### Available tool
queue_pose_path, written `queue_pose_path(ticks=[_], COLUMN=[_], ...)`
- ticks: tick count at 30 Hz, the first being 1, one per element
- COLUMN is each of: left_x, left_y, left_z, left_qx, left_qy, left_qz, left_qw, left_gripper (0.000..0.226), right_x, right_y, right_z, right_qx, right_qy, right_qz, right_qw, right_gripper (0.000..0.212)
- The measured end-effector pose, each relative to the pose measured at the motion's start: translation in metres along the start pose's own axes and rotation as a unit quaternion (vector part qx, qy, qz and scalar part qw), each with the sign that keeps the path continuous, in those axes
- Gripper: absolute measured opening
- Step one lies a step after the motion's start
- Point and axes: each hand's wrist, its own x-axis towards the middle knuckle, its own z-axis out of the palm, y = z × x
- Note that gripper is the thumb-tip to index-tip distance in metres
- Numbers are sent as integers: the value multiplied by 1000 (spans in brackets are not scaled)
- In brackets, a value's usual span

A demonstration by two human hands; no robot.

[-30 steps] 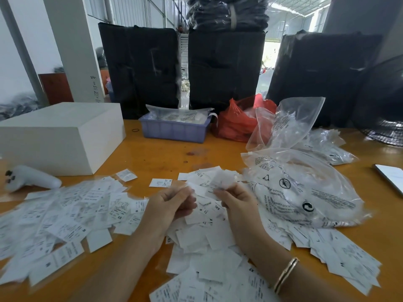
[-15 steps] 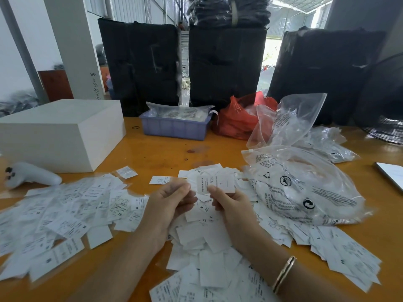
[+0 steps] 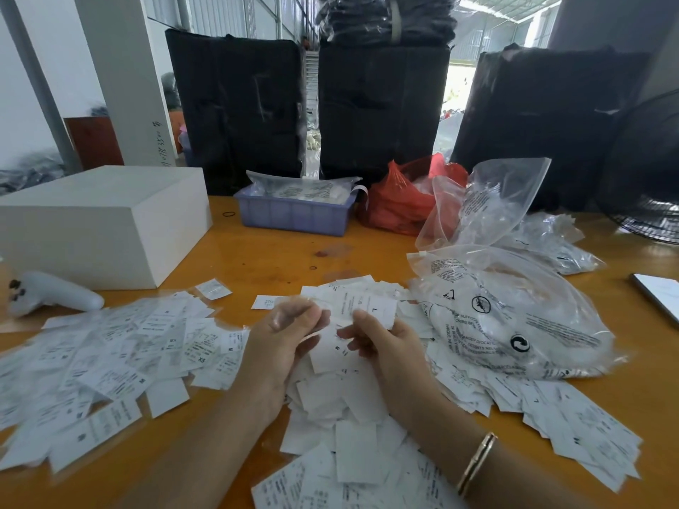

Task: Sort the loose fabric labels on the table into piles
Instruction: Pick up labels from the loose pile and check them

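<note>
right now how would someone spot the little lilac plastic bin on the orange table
Start at the big white box at the table's far left, then look right along the back edge. The lilac plastic bin sits there, left of the red bag, the only rigid ribbed container.

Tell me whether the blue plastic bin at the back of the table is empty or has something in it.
It has something in it. The blue bin holds clear plastic bags of printed white pieces that rise above its rim; how deep they go cannot be seen.

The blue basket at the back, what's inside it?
The blue basket holds clear plastic bags with dark print showing through, piled above its rim. Whatever lies lower down is hidden by the basket's walls.
</note>
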Motion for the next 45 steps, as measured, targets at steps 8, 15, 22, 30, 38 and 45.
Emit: queue_pose_path(ticks=[8, 15, 22, 30, 38, 45], left_x=[2, 4, 4, 3, 1, 2], left_y=[-3, -6, -3, -3, -2, -3], left_z=[-3, -3, -4, -2, -2, -4], left_qx=[13, 24, 27, 26, 21, 71], left_qy=[22, 30, 16, 15, 12, 9], left_qz=[20, 10, 20, 16, 7, 9], left_qw=[999, 999, 999, 999, 1000, 997], left_gripper=[19, 7, 19, 22, 8, 8], right_x=[-4, -5, -3, -3, -3, -1], right_y=[-5, -4, -5, -3, 1, 4], right_z=[3, 6, 4, 5, 5, 3], right_qx=[-55, -116, -101, -98, -153, -167], right_qy=[31, 20, 43, 4, -26, -16], right_qz=[20, 20, 13, -6, -38, -67], right_qw=[998, 993, 994, 995, 987, 984], right_gripper=[27, 22, 24, 17, 13, 10])
